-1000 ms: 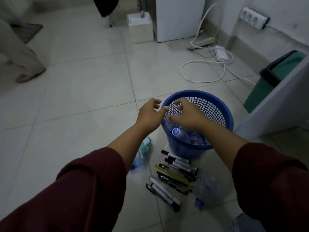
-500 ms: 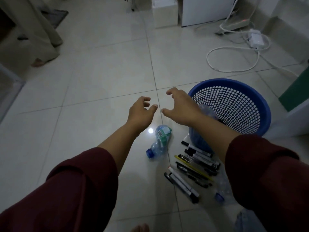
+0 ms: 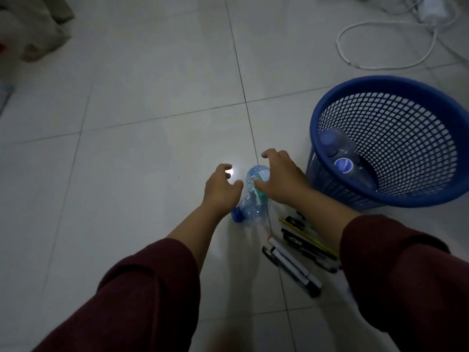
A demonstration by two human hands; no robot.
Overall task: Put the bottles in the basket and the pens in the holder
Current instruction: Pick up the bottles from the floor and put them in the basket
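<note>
Two hands hover over a clear plastic bottle lying on its side on the tiled floor, its blue cap pointing toward seven o'clock and its base toward one o'clock. At the bottle's nine o'clock, the left hand has its fingers loosely curled and spread, holding nothing; at the bottle's three o'clock, the right hand arches over the bottle's upper half, fingers bent and apart, thumb near the label, and I cannot tell whether it touches the plastic yet. Flanking the bottle this way looks like the setup for a two-handed scoop, sensible for a thin, crushable thing that could roll. At the hands' three o'clock stands the blue mesh basket, near enough for a short carry, with another bottle already leaning against its inner wall; that one bears a round blue-and-white logo I cannot read. A green-and-white label with small print and what may be a barcode wraps the floor bottle; the text is too blurred to make out. At the floor bottle's five o'clock, a heap of pens and markers lies untouched, one showing a white barrel with illegible dark print. No pen holder is in view. Off at the basket's twelve o'clock, a white cable loops on the floor.
</note>
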